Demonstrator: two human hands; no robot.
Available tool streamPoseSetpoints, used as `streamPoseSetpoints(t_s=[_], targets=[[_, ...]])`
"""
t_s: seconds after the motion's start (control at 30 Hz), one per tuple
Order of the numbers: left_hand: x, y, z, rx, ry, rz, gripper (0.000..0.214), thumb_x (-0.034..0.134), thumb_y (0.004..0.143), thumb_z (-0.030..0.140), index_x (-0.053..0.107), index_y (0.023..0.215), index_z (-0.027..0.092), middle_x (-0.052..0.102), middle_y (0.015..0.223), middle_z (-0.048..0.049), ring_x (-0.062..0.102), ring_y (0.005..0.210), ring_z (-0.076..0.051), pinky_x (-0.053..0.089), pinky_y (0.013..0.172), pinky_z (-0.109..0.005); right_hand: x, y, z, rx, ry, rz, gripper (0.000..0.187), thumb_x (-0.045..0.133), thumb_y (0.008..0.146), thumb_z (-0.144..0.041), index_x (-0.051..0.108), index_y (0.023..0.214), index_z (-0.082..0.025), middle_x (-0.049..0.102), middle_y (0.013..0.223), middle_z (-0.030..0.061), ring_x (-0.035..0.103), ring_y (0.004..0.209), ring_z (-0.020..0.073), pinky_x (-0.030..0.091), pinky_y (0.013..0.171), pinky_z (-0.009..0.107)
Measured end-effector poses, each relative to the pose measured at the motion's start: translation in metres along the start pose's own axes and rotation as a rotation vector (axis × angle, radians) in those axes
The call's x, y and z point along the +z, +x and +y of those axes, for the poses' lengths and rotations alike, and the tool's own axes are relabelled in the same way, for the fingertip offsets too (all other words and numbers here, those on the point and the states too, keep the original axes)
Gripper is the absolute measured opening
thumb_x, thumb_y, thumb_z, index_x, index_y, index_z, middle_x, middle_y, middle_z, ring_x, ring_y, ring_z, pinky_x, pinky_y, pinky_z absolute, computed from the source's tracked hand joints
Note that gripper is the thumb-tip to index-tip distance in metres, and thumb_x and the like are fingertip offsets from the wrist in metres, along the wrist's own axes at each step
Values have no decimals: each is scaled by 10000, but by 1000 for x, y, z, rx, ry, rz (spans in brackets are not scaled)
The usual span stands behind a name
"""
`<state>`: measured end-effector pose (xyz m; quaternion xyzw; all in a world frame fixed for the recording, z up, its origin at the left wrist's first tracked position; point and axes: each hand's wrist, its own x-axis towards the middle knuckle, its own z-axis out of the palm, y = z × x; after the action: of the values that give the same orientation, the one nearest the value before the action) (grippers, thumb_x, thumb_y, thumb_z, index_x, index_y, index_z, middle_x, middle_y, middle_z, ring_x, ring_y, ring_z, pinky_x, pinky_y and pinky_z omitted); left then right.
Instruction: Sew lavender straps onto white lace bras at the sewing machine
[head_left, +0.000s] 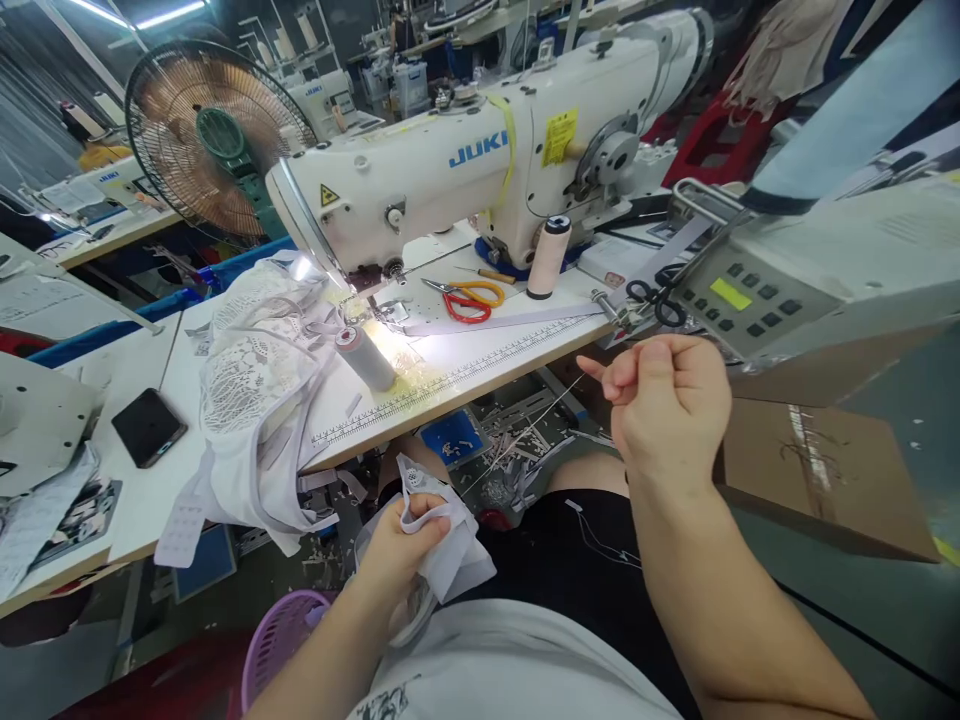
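My left hand [401,540] is closed round a small piece of white fabric [442,545] held low over my lap. My right hand [664,400] is raised beside the table edge, fingers pinched on a thin thread [525,435] that runs down toward the fabric. A white JUKI sewing machine [465,170] stands on the table in front, its lamp lighting the needle area. A heap of white lace garments [259,380] hangs over the table's front edge to the left of my hands.
Red-and-yellow scissors [469,298], a thread spool [549,258], a lying spool [365,355] and black scissors [652,297] sit on the table [480,365]. A control panel [739,295] is at right. A phone [148,427], a fan [214,135], a purple basket [281,635] and a cardboard box [825,470] surround me.
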<state>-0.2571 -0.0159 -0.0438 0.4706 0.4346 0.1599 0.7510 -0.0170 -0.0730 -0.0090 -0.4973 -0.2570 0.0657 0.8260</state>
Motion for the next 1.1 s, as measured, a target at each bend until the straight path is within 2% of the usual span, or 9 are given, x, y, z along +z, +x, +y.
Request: streamPoseSetpoints(t_s=[0.2,0.37,0.47,0.6,0.77,0.83,0.97,1.03,1.1], targets=[[0,9,4,105,-111,130,333,769,509,372,589,643,126,536,580,7,448,515,-87,320,491,-200,1,17,0,130,-75,-34,149,594,758,-276,464,753,-204,468,527,-84,429,426,61,557,559,295],[-10,20,6,231,-38,162,322,737,568,398,579,638,127,526,570,14,440,525,-88,323,511,-203,15,34,26,208,-252,-303,160,568,750,-301,482,822,-187,551,608,-51,536,466,82,508,502,244],[-18,25,7,297,-50,205,320,721,600,403,557,650,132,526,568,22,442,525,-88,327,524,-206,38,47,43,97,-451,-422,141,454,809,-314,463,852,-180,573,660,-20,567,518,103,493,543,263],[-28,28,8,302,-167,242,334,746,579,378,527,645,134,508,549,44,435,513,-76,326,526,-198,81,55,57,-24,-721,-545,122,331,850,-241,435,846,-178,603,688,11,559,521,104,469,553,255],[-33,23,12,195,-348,226,333,789,504,318,563,644,116,538,541,27,470,520,-84,336,530,-200,127,45,72,-8,-905,-904,90,447,793,-191,517,738,-186,638,642,-3,557,496,105,421,501,215],[-34,20,14,153,-424,221,328,798,477,287,580,646,110,556,553,14,483,529,-89,342,534,-205,138,45,78,-39,-1020,-991,112,476,795,-230,558,730,-189,656,703,24,587,598,143,426,552,239],[-37,16,14,83,-502,215,324,803,442,247,597,648,106,574,583,1,497,550,-94,344,542,-208,144,65,88,-144,-1305,-974,217,407,841,-222,610,866,-151,615,1027,141,544,987,261,405,782,328],[-37,14,14,68,-499,201,328,803,444,259,600,649,104,568,580,2,495,553,-96,345,546,-214,141,80,94,-141,-1474,-927,236,413,813,-164,605,927,-87,577,1071,212,516,1036,313,390,808,373],[-36,13,13,72,-489,185,334,805,446,277,596,640,103,557,568,5,489,547,-96,344,548,-219,138,94,98,-95,-1621,-906,259,470,761,-151,593,959,-37,586,1012,247,546,981,336,411,757,380]])
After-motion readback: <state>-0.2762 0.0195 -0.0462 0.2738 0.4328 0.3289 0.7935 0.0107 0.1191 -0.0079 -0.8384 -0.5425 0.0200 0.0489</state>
